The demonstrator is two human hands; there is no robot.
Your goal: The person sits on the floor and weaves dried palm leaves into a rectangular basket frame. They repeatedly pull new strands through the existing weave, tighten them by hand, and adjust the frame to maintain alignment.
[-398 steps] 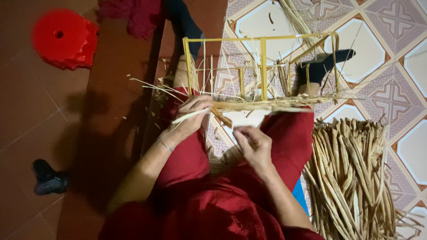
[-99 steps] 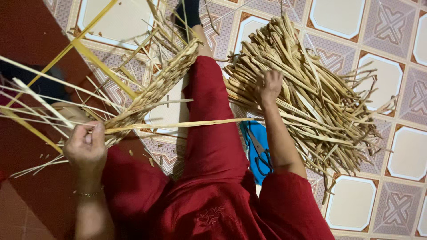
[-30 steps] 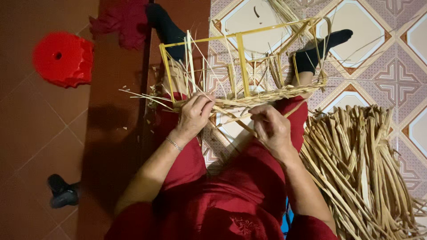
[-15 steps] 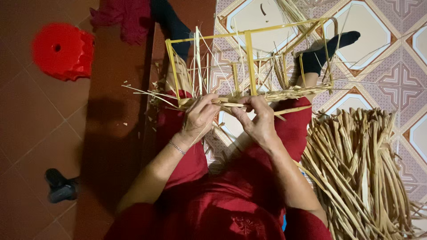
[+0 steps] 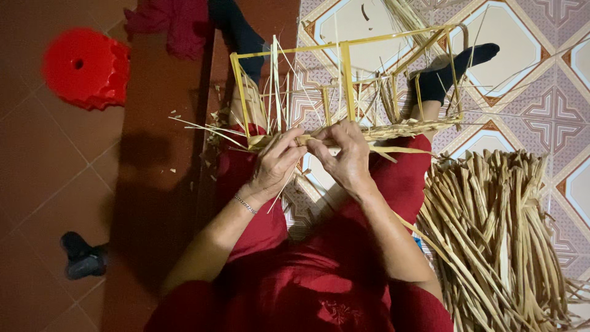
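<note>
Pinching a woven straw band (image 5: pixel 369 133) at frame centre, left hand (image 5: pixel 275 163) and right hand (image 5: pixel 344 157) both closed on it, steadying the weave against the yellow frame (image 5: pixel 344 74); loose straw (image 5: pixel 491 240) heaped lower right, within reach.

Light falls hardest on the pale patterned floor tiles (image 5: pixel 522 92) right of the yellow stick frame (image 5: pixel 347 67), brightening them without glare. Left of the frame, the dark red-brown floor (image 5: pixel 37 184) sits dim, carrying a broad soft shadow. Focus stays sharp throughout; the corners darken slightly.
</note>
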